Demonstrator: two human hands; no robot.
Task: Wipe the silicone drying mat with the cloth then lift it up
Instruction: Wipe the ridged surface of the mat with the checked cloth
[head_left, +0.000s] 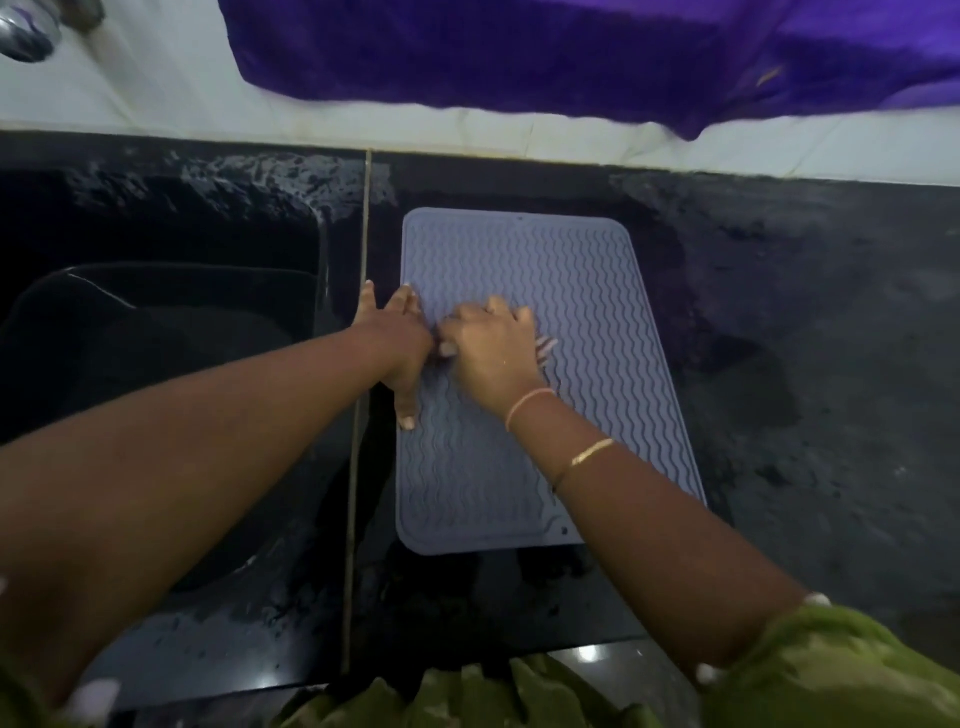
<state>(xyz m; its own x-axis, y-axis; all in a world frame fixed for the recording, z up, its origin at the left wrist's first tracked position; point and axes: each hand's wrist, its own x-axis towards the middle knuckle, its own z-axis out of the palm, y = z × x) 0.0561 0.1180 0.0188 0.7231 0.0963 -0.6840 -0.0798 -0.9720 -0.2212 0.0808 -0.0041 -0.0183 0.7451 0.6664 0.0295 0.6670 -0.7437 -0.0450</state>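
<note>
From my remote seat I see the mat (597, 270) lying flat on the dark, wet bench (831, 338), a little right of the frame's centre. Its long sides run away from the person, and its wavy ribs face up. The left hand (402, 343) sits on the mat's left edge at about mid-length. It is wide, fingers spread and straight, with the thumb (408, 418) pointing back toward the lower frame and the outer fingers reaching off the mat onto the bench.

The right hand (493, 353) rests on the mat just beside the left, the two nearly touching. Its fingers (519, 314) are bent down onto the ribs. The hand is blurred, so I cannot tell whether it grips a cloth or is simply curled (a dark patch shows between the hands, too smeared to name). Two thin bangles (527, 402) circle that wrist.

A black sink (156, 364) fills the left of the frame, parted from the mat's slab by a pale seam (363, 234). Purple fabric (519, 52) hangs across the white wall (156, 93) along the top. Green sleeves (831, 670) show at the lower edge.
</note>
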